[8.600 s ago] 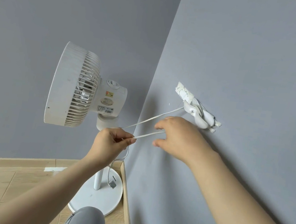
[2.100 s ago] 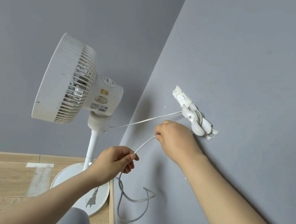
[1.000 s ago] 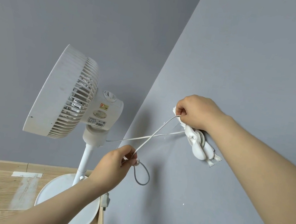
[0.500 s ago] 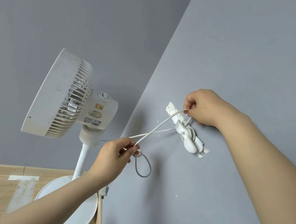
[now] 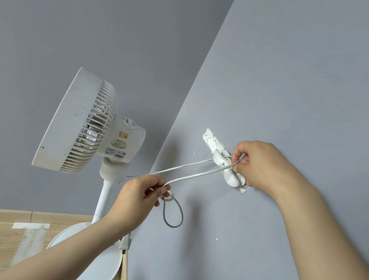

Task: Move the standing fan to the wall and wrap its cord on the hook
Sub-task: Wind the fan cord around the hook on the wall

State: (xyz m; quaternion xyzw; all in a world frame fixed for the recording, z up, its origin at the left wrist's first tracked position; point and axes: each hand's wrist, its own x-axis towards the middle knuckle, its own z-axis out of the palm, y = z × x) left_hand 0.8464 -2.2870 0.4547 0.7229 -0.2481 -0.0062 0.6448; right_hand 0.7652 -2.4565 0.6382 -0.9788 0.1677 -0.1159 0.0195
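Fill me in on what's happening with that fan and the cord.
A person is winding the white fan's cord onto a white wall hook. The right hand pinches the cord at the hook, guiding a turn around it, while the left hand holds the slack, with a small loop hanging below the fingers. The standing fan is upright in the corner by the wall, and the plug dangles near its base. Some cord remains unwrapped.

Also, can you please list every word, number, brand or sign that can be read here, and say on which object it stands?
Nothing here can be read with confidence.
Red and yellow sticker on the fan's motor housing: print too small to read.
Round label below it: blurred.
Rectangular rating label at the housing's lower edge: lines of print, unreadable.
The hook and cord carry no visible text.
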